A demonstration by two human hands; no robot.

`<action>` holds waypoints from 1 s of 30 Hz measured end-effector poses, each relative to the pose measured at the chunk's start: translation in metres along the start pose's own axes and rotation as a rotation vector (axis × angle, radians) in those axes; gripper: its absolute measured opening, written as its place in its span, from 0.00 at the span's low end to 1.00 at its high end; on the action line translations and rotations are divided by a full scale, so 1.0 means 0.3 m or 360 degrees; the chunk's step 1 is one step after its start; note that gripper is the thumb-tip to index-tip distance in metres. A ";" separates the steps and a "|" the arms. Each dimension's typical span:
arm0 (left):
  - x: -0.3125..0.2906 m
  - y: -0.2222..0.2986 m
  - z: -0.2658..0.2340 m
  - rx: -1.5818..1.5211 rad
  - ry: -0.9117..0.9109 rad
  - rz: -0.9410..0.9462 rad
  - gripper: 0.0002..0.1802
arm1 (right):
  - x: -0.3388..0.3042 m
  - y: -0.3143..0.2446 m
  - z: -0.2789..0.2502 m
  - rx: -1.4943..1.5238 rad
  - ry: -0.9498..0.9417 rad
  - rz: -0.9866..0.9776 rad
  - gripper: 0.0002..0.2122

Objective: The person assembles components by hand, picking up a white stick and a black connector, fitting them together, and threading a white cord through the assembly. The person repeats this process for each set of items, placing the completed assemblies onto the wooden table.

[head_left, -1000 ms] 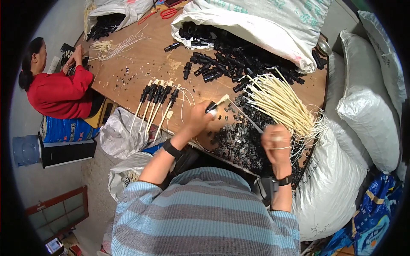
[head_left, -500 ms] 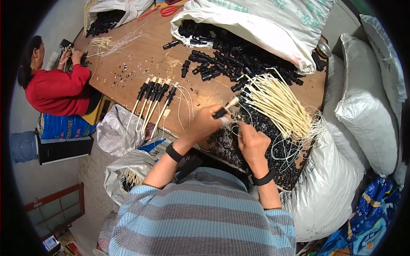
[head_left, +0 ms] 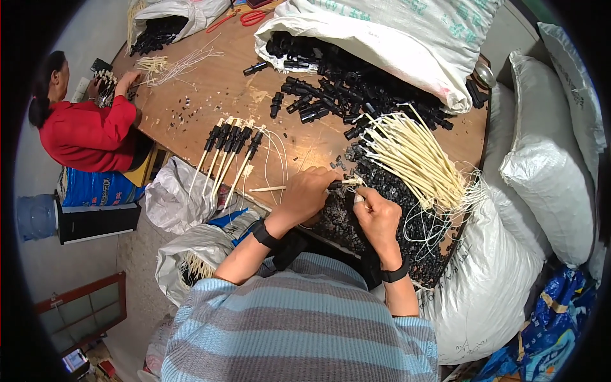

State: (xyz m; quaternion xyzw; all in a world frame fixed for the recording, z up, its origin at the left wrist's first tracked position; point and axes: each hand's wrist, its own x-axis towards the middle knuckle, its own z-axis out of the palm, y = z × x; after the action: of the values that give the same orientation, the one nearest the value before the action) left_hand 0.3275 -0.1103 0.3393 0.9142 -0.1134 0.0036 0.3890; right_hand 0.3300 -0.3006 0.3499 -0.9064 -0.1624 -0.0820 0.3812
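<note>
My left hand [head_left: 307, 194] is closed around a black tubular fitting [head_left: 335, 184] that lies level over the table. A cream stick [head_left: 267, 189] pokes out on the left side of that hand, and a cream knotted end [head_left: 352, 182] shows at the fitting's right. My right hand [head_left: 380, 216] pinches at this end, with what looks like thin white string; the fingertips partly hide it. Something pale wraps one right finger. Under both hands spreads a heap of small black pieces [head_left: 414, 223]. Right of them lies a bundle of cream sticks [head_left: 414, 159] with white strings.
Several black fittings on cream sticks [head_left: 232, 137] lie at the table's left edge. Loose black fittings [head_left: 324, 95] spill from a white sack [head_left: 382, 48] at the back. Red scissors [head_left: 252, 17] lie far off. A person in red [head_left: 89, 137] works at left. Full sacks [head_left: 547, 153] stand right.
The fitting in my left hand has turned from tilted to level, and its stick now shows at left. My right fingers have come to its end. The other person's hands have moved apart.
</note>
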 end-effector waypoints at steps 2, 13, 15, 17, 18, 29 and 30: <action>-0.002 0.002 0.002 0.0005 -0.0019 0.0016 0.21 | 0.001 0.000 0.004 0.0019 -0.0023 0.0025 0.05; -0.003 0.029 0.020 -0.0238 -0.0133 0.0083 0.19 | -0.019 0.009 0.018 0.0308 -0.0166 -0.0038 0.06; -0.002 0.036 0.012 -0.0323 -0.0343 -0.0029 0.23 | -0.020 0.005 0.011 0.0257 -0.0294 -0.0084 0.06; 0.010 0.010 0.005 -0.0507 -0.0467 -0.0002 0.22 | -0.018 -0.001 0.009 0.0206 -0.0415 -0.0138 0.06; 0.011 0.011 0.005 -0.0506 -0.0468 -0.0001 0.22 | -0.020 -0.003 0.009 0.0163 -0.0377 -0.0117 0.06; -0.018 0.007 -0.007 -0.0511 0.0126 0.0609 0.10 | -0.050 0.016 0.031 0.0479 -0.0256 -0.0184 0.06; -0.024 -0.014 -0.001 -0.0507 0.0117 0.0603 0.10 | -0.056 0.007 0.029 0.0407 -0.0220 -0.0059 0.05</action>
State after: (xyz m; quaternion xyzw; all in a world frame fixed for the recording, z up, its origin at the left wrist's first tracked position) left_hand 0.3213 -0.1058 0.3359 0.8030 -0.2678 0.0920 0.5245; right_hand 0.3152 -0.2997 0.3379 -0.8508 -0.2140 -0.0050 0.4799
